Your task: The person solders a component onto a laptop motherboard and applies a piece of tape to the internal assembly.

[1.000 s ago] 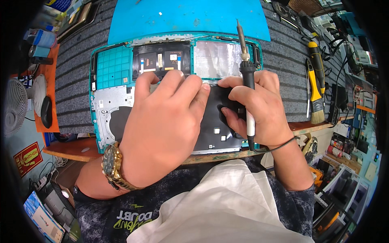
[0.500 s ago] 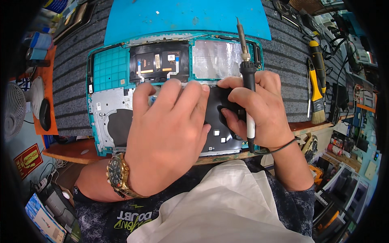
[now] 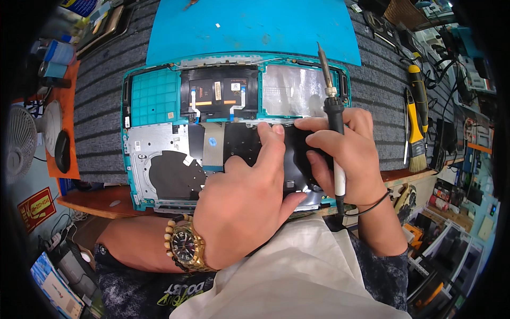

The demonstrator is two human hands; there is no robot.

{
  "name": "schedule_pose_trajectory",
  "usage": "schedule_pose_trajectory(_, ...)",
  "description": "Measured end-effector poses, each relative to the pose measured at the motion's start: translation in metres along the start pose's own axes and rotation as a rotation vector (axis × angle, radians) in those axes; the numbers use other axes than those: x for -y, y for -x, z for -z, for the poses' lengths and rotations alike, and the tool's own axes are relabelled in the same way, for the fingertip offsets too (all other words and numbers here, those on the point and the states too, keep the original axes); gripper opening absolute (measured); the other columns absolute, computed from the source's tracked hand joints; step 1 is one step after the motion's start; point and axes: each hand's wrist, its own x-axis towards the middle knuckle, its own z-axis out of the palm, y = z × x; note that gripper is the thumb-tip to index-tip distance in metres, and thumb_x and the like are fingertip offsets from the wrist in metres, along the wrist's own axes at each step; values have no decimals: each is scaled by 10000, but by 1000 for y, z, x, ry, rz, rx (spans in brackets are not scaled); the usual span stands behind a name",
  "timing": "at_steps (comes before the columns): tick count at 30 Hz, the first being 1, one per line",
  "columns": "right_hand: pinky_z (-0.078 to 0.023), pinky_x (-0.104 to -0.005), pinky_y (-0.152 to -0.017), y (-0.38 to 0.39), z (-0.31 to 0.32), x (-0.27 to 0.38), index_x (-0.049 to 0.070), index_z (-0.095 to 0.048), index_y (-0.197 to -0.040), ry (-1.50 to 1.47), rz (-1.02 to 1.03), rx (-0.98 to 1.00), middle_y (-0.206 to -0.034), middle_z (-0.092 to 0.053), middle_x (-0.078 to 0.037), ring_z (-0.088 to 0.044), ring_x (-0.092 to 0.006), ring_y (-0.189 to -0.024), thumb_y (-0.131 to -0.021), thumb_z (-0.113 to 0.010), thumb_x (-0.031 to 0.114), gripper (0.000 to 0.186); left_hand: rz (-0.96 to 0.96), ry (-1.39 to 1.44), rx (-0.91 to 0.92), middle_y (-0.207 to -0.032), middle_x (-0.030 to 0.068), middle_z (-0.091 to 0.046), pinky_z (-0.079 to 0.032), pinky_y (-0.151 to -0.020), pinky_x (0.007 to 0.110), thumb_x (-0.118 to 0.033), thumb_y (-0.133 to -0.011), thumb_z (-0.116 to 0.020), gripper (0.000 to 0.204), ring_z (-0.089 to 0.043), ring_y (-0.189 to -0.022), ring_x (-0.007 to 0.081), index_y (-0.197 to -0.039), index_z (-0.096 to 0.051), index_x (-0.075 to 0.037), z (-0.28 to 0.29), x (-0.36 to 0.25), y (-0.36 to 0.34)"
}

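A teal laptop case [image 3: 154, 93] lies inside up at the bench edge. My left hand [image 3: 239, 196] rests over its black keyboard backing [image 3: 241, 139], pressing one or two fingertips at the upper edge of this sheet, thumb stretched out, other fingers curled; it holds nothing. Gripped in my right hand [image 3: 357, 159] is a soldering iron [image 3: 334, 109], black and white, its tip pointing away from me; the right fingertips also touch the sheet's upper right. A wide ribbon cable [image 3: 214, 150] runs down the sheet. Beyond it sits the touchpad module [image 3: 215, 98] with two white flat cables.
A blue mat [image 3: 249, 32] lies behind the case on the grey striped bench cover [image 3: 101, 127]. To the right are a yellow-handled brush [image 3: 415, 133] and a yellow-black screwdriver [image 3: 418, 87]. A black mouse [image 3: 62, 149] and a white fan [image 3: 21, 141] stand left. The iron's cord [image 3: 372, 208] loops under my right wrist.
My left hand has drawn back toward me and slightly right, uncovering the ribbon cable; its spread fingers are now mostly curled. Case, right hand and iron sit slightly lower in view.
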Motion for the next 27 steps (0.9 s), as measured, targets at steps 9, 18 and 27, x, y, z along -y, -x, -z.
schedule_pose_trajectory(9,-553,-382,-869,6,14,-20,-17,-726,-1469,-327,-107,-300,-1092,-850,-142,-707,-234,-990,-1204,-634,505,593,-33,39,15,-1669,304,-585,-591,-553,363,-626,-987,-837,1031,-623,-651,247,-1674,-587,101,-3,2,0)
schedule_pose_trajectory(18,-561,-287,-832,-20,19,-61,-74,-674,-1522,-727,-454,-620,-1121,-771,-107,-694,-142,-931,-1205,-606,210,431,-76,128,7,-1673,332,-558,-599,-575,372,-691,-913,-882,1169,-639,-671,260,-1668,-557,140,-1,11,1)
schedule_pose_trajectory(27,-562,-269,-841,-36,6,-79,-40,-751,-1332,-819,-537,-537,-1090,-782,-75,-707,-115,-928,-1073,-807,26,274,-182,83,72,-1628,334,-547,-634,-655,371,-642,-753,-1007,1336,-695,-759,268,-1675,-495,179,4,22,1)
